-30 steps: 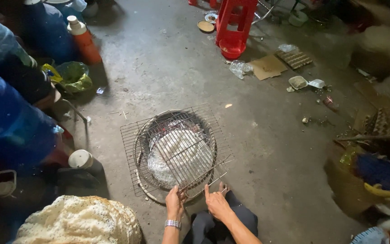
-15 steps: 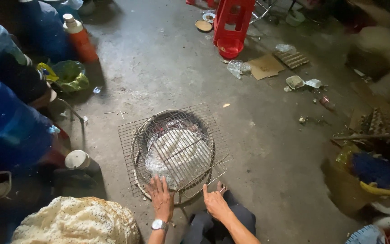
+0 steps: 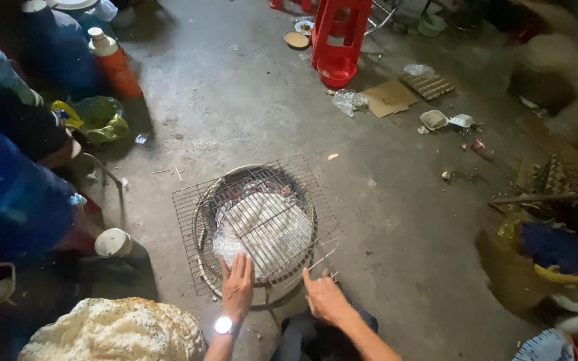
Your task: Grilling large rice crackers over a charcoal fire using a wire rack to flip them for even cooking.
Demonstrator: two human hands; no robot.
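Note:
A square wire grill rack point(image 3: 195, 200) lies on a round charcoal brazier point(image 3: 202, 234) on the concrete floor. A pale, round flat sheet point(image 3: 269, 230) sits flat on the rack. My left hand point(image 3: 237, 286), with a watch on the wrist, rests flat and spread on the near edge of that sheet. At the rack's near right corner my right hand point(image 3: 324, 294) is half curled beside the wire handles, and I cannot make out whether it grips them.
A stack of blistered pale crackers point(image 3: 112, 331) sits at the near left. Large blue water jugs point(image 3: 8, 194) and an orange bottle point(image 3: 115, 67) line the left side. A red plastic stool point(image 3: 339, 33), cardboard and scraps lie beyond. Baskets point(image 3: 523, 261) stand at the right.
My left hand has slid forward from the rack's near edge onto the pale sheet. My right hand has stayed at the rack's near right corner.

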